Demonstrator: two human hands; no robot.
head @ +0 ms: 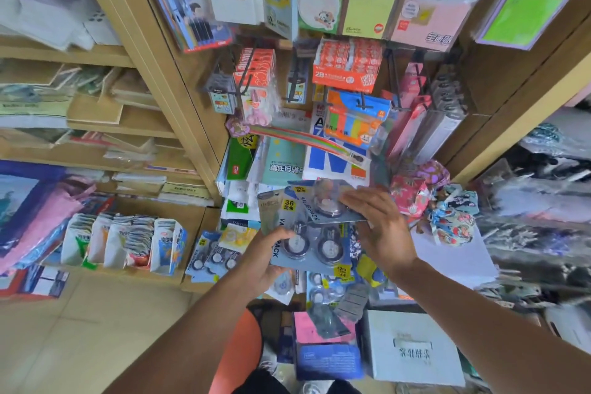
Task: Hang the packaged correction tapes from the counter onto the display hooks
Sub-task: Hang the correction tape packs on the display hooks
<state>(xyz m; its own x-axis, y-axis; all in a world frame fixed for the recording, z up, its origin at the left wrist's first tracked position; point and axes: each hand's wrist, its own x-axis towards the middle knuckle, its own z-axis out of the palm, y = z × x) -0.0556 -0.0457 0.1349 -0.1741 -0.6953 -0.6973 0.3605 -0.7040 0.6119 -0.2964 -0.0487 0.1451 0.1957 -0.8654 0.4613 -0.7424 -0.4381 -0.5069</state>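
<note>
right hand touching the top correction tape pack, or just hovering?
Touching. The head view shows the right hand with fingers laid over the top correction tape pack, thumb under its edge.

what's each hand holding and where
Left hand grips the lower tape pack by its left edge; right hand pinches the upper pack at its right edge.

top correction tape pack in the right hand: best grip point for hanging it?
Pinch the flat card margin of the top pack, beside the raised blister, coming in from its right edge as the right hand does now. The card is thin and flat there; the bubble is domed and probably slippery. That likely keeps the hang-hole end free for a hook, though the hole is too blurred to see. The left hand holds the lower packs.
</note>
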